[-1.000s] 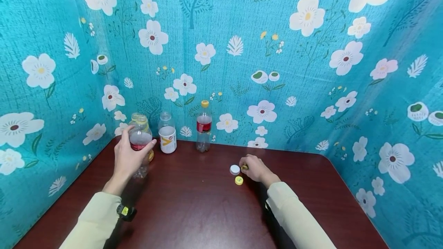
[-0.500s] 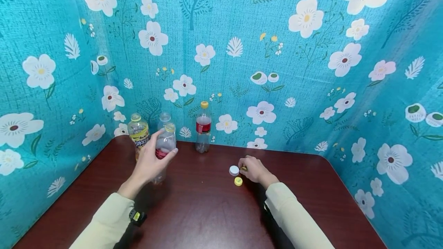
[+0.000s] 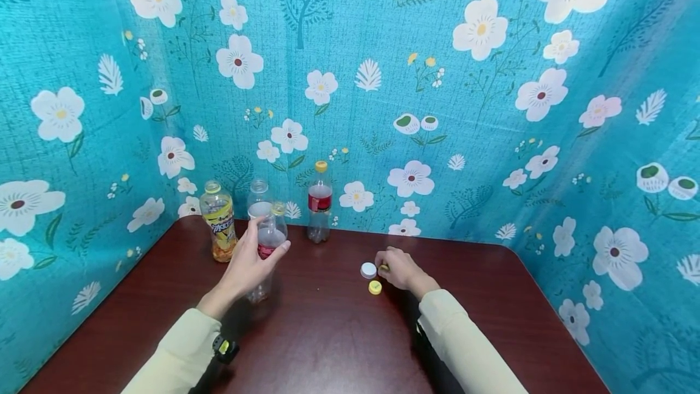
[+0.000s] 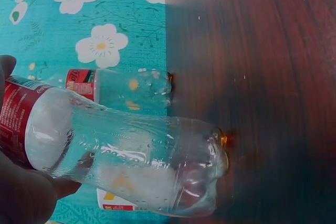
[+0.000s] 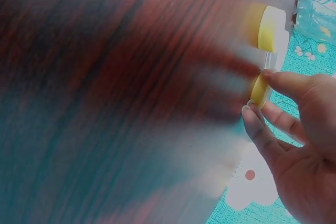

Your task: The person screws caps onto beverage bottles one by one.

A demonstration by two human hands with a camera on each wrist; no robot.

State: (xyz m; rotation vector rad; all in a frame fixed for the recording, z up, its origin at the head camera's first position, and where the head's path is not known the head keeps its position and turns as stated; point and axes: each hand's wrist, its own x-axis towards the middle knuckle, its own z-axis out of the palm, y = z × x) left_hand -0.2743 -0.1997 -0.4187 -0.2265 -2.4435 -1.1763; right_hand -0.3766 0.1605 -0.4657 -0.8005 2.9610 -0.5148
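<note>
Left hand (image 3: 248,263): grip is wrapped round a clear bottle (image 4: 131,135) with a red label, fingers one side, thumb the other, at label height. We see the bottle roughly upright with a slight lean, a yellowish ring at its neck; whether its base touches the tabletop (image 3: 322,333), we can't tell. Right hand (image 3: 399,267): narrow grip, thumb and fingertips pinching a yellow cap (image 5: 259,90), low at the tabletop. Lifted or resting, we can't tell.

Just beside the pinched cap we have a white cap (image 3: 369,270), and nearer the person a second yellow cap (image 3: 374,287), both flat on the tabletop, left of the right hand. Caps are well apart from the held bottle.

Behind the held bottle, partly covered by it, we get a clear bottle with a white label (image 3: 259,208), upright. To its left, a yellow-labelled bottle (image 3: 221,224), upright, amber at the bottom. To its right, near the cloth, a red-labelled bottle with a yellow cap on (image 3: 319,214), upright too.

Further out: pale sleeves (image 3: 465,339) on both arms, a dark device (image 3: 225,348) strapped at the left wrist. Tabletop is dark reddish brown, glossy. Around it we log a teal cloth (image 3: 350,29) with white flowers and leaf prints.
</note>
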